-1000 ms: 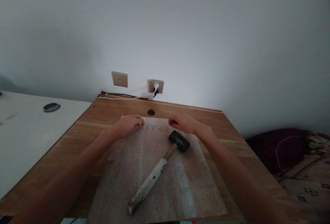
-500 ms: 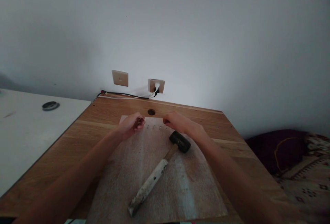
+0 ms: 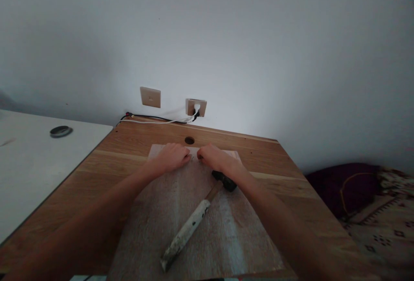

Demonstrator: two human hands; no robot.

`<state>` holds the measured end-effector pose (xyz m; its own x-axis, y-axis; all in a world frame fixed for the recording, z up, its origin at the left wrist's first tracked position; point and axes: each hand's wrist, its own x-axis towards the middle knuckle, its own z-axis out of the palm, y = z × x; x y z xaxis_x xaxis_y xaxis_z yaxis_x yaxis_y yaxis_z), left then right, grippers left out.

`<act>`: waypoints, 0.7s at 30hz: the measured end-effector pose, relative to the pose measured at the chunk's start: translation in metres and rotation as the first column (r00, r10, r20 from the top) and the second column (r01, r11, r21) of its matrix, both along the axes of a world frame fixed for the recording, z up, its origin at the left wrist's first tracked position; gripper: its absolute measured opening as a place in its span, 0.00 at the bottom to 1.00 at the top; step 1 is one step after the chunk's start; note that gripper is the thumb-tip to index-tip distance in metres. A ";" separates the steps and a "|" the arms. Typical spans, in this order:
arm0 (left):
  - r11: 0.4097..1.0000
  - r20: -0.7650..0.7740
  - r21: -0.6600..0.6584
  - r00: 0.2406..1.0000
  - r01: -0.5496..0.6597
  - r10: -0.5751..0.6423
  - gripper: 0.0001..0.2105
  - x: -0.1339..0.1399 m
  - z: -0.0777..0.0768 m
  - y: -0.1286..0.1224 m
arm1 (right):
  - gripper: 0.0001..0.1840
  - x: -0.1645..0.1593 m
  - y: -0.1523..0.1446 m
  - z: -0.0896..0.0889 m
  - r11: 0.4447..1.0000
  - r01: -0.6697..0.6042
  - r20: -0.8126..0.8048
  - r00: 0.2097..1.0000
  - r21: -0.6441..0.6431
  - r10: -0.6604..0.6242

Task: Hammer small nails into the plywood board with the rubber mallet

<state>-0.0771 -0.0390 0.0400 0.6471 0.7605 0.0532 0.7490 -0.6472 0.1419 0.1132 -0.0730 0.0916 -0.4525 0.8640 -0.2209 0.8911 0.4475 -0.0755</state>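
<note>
Near the far edge of the board, my left hand is palm down with its fingers curled closed. What it holds, if anything, is hidden. Just across a small gap, my right hand is closed too, its fingertips pressed together low over the board; I cannot make out anything in them. Tiny specks lie on the board between the hands, too small to name. A mallet with a black head and a worn white-painted handle lies diagonally on the board, its head partly behind my right wrist.
The board lies on a wooden desk with a round cable hole. Cables run to a wall socket. A white table at left bears a dark round object. Purple fabric is at right.
My left hand has turned palm down and moved right, hiding the thin small things seen in it before. My right hand has shifted slightly left, so the hands are closer together.
</note>
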 end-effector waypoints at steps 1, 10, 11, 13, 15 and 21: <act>0.999 0.040 -0.015 0.999 -0.033 0.034 0.16 0.001 -0.002 0.002 | 0.16 0.002 -0.001 0.001 1.000 -0.008 -0.007 1.000 -0.002 0.008; 0.824 0.574 -0.564 0.694 -0.050 0.434 0.13 0.006 -0.004 0.008 | 0.13 0.028 0.004 -0.005 0.998 -0.052 -0.343 0.937 0.047 0.065; 0.756 0.574 -0.654 0.669 0.026 0.473 0.12 0.007 -0.005 0.008 | 0.13 0.029 0.003 -0.005 0.998 -0.037 -0.362 0.931 0.047 0.052; 0.643 0.564 -0.752 0.650 0.147 0.510 0.13 0.009 -0.007 0.006 | 0.13 0.032 0.000 -0.004 0.999 0.006 -0.398 0.917 0.041 0.011; 0.671 0.556 -0.728 0.695 0.142 0.456 0.17 0.012 -0.009 0.004 | 0.13 0.036 -0.005 -0.002 0.999 0.034 -0.427 0.904 0.030 -0.018; 0.998 0.165 -0.055 0.986 0.032 -0.023 0.13 0.019 -0.012 -0.004 | 0.14 0.047 -0.019 0.004 0.996 0.083 -0.437 0.897 0.009 -0.071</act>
<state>-0.0585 -0.0433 0.0285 0.6540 0.7474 0.1174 0.6946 -0.6546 0.2984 0.1598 -0.0924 0.0954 -0.4297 0.9029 0.0068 0.8035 0.3858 -0.4533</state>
